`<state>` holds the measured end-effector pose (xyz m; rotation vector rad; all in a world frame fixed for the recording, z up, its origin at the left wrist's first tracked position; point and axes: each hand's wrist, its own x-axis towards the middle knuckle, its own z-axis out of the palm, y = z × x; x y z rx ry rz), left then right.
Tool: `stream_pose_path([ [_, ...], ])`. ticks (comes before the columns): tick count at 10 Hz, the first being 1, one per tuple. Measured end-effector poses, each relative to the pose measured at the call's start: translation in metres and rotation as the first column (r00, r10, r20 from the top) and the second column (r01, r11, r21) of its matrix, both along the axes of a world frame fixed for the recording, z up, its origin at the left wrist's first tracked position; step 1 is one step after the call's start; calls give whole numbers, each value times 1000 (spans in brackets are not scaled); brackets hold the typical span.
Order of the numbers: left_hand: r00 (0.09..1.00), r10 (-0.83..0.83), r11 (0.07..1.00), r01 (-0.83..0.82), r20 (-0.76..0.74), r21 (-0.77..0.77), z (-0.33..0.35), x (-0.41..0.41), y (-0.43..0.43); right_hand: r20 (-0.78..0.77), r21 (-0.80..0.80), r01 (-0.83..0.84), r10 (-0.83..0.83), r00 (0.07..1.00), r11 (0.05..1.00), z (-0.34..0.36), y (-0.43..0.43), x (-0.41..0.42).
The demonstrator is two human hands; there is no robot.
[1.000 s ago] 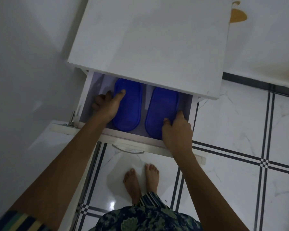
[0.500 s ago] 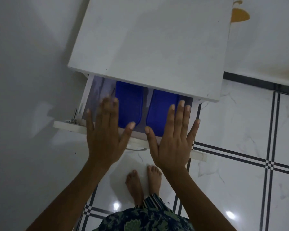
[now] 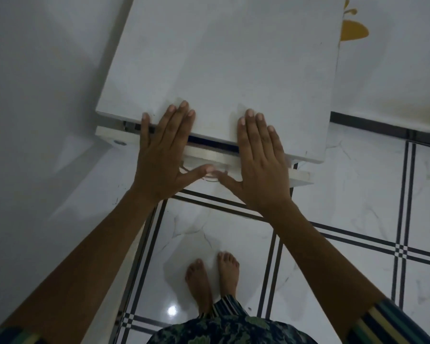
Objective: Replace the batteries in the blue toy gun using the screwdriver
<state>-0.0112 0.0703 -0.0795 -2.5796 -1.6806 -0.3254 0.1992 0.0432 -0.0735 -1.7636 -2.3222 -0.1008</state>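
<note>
— What do the hands have hold of?
— Nothing. The left hand (image 3: 163, 157) and the right hand (image 3: 262, 167) are both flat. The fingers are straight and a little spread, and the thumbs stretch toward each other until the tips nearly meet.
— Where do they lie?
— Over the drawer front (image 3: 209, 156) of a white cabinet, with the fingertips reaching past the front edge of the cabinet top (image 3: 221, 58). From above I cannot tell whether the palms press the front or hover just before it. A curved metal handle (image 3: 209, 180) peeps out beneath the thumbs.
— And the blue toy gun, which way does it point?
— It is out of sight, so its place, long axis and heading cannot be told. The drawer stands out by a narrow gap, and in that gap runs a thin dark-blue strip (image 3: 209, 141). What it belongs to I cannot say.
— The room?
— Dim. The floor tiles (image 3: 358, 194) are white and marbled, crossed by dark double lines. A plain pale wall (image 3: 35, 95) is at the left, and an orange mark (image 3: 353, 31) shows at the upper right. Bare feet (image 3: 200, 284) stand on the tiles below the hands, and a striped sleeve (image 3: 387, 321) shows at the bottom edge.
</note>
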Motion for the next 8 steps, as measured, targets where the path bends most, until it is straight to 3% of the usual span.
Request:
stream_pose_path([
  [2,986,26,971,-64,164,232,-15,3,7,-121,288,89,-56,991,953,-20,8,-6],
  [3,971,50,952,-117,233,283,-17,8,11,-206,329,144,-78,976,933,-21,12,-10],
  [5,956,105,966,-163,273,199,-13,17,2,-300,226,166,-94,949,960,-13,7,-14],
  [8,963,99,990,-70,253,-124,38,9,-18,-385,-160,84,-141,912,983,32,-8,12],
])
